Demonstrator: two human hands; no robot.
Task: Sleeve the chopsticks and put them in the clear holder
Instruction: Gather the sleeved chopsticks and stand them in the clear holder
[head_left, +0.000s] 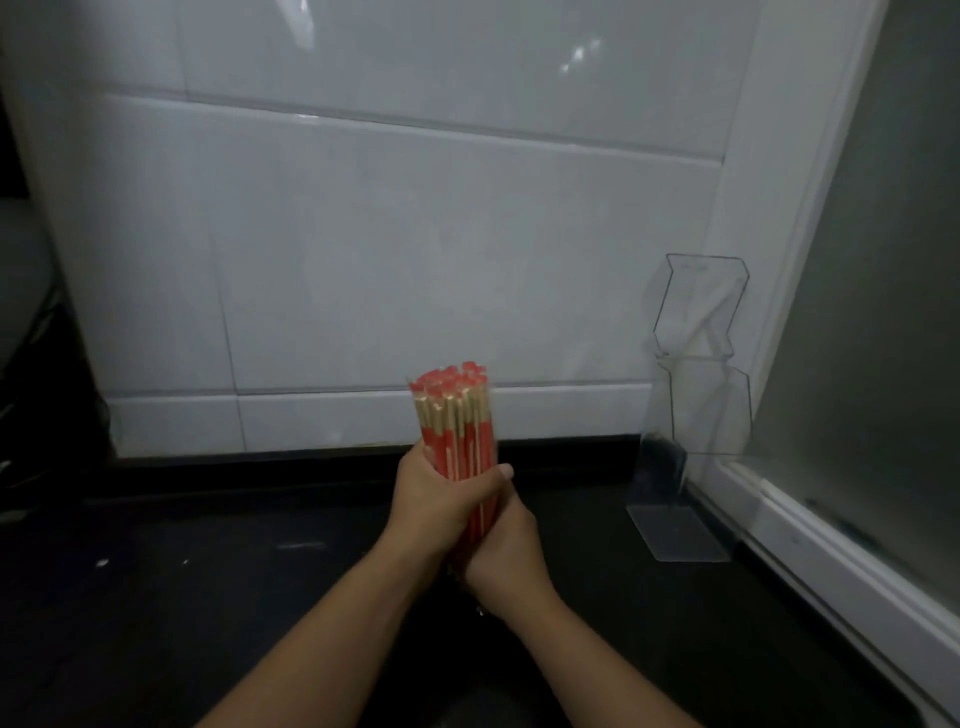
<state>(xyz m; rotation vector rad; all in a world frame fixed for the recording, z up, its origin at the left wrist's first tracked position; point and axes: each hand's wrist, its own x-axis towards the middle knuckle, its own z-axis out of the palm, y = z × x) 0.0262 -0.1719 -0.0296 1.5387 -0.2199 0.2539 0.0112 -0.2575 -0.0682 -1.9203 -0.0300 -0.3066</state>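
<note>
A bundle of chopsticks (456, 421) in red paper sleeves is held nearly upright above the dark countertop (208, 571), its long axis running almost vertically with a slight lean, the upper ends pointing up toward the white tiled wall (363, 234). At the top, pale wooden tips are seen standing out of the red sleeves, and a thin clear wrap appears to surround the bundle. The bundle is gripped by the left hand (436, 501), whose fingers are curled round its middle with the thumb laid across the front. The lower part is clasped by the right hand (501, 558), its fingers wrapped round the bundle just below the left hand and touching it. The clear holder (698, 364) is seen standing well to the right, against the corner by the white frame (831, 535), apart from the bundle.
</note>
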